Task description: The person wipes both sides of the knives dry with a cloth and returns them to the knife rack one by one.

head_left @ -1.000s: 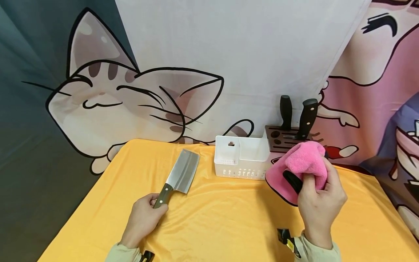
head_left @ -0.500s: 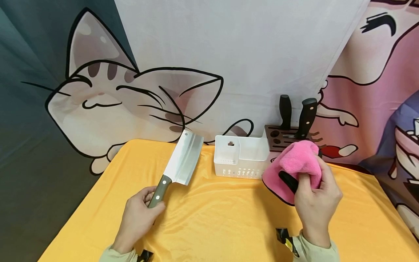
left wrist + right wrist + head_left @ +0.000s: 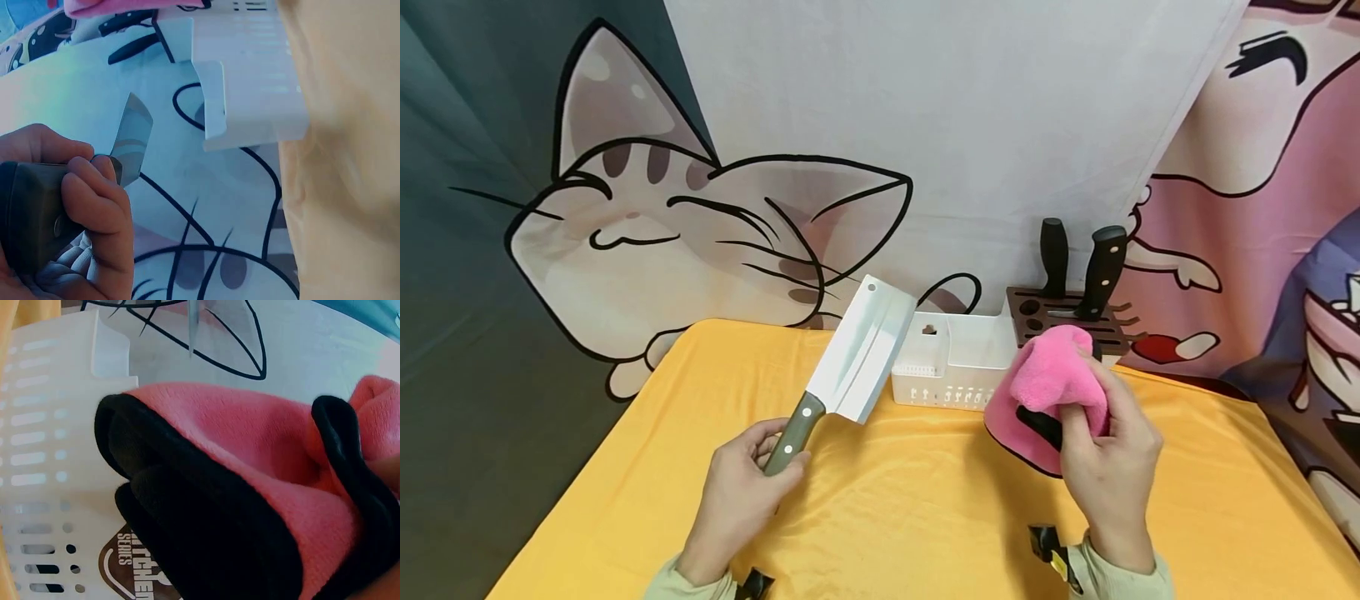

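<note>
Item one: a single cleaver (image 3: 853, 358), held above the counter (image 3: 887, 500), at left of centre. The blade is broad, bright and rectangular, with one round hole near its far corner; the handle is dull green with two pale rivets showing. The blade slants up and away to the right, in front of the rack's left end in the head view.

Item two: a single cloth (image 3: 1047, 387), bright pink and plush, bunched, with black edging and a black underside in the right wrist view. It is raised before the rack's right part.

Hands, two: the left hand (image 3: 737, 487) grips the cleaver's handle, fingers curled round it; the right hand (image 3: 1112, 467) pinches the cloth between thumb and fingers.

Fixture: one white perforated rack (image 3: 951, 379) with one brown slotted top (image 3: 1037, 327) carrying two black-handled knives (image 3: 1054, 258). The counter wears a yellow cover.
</note>
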Tool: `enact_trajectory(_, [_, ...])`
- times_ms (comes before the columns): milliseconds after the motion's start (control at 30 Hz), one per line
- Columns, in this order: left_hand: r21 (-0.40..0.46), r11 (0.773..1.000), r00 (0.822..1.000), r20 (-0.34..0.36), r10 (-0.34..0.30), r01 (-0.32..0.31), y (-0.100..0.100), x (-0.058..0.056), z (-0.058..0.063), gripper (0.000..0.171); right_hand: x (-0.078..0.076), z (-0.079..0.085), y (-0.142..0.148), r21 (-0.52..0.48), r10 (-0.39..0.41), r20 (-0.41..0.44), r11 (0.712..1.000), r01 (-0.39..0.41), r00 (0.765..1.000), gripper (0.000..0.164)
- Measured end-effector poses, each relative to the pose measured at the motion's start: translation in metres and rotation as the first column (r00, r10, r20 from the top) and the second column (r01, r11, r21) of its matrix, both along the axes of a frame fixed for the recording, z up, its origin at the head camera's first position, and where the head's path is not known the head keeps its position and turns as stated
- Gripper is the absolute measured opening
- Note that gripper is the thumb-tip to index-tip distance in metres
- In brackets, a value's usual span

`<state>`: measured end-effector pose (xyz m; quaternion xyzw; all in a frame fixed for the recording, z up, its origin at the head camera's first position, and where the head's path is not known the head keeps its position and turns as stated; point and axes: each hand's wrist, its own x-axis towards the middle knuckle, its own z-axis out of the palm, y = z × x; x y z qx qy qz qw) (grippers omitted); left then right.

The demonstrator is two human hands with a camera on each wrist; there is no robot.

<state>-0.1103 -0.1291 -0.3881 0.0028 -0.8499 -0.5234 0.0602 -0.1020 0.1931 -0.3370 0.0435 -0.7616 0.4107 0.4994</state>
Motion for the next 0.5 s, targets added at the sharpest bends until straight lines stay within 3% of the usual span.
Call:
enact_trajectory(267, [0.055,0.997,0.998,-0.014,-0.061,0.062,0.023,-0.003,0.002,0.033,0.005,0.005,-0.007,0.129,0.188,0.011,0.974,-0.188,0.982,0.034])
enact_trajectory(500, [0.034,0.994,0.993,-0.049,-0.106,0.107,0.039,-0.002,0.004,0.033,0.007,0.011,-0.019,0.245,0.385,0.026,0.892,-0.379,0.923,0.037])
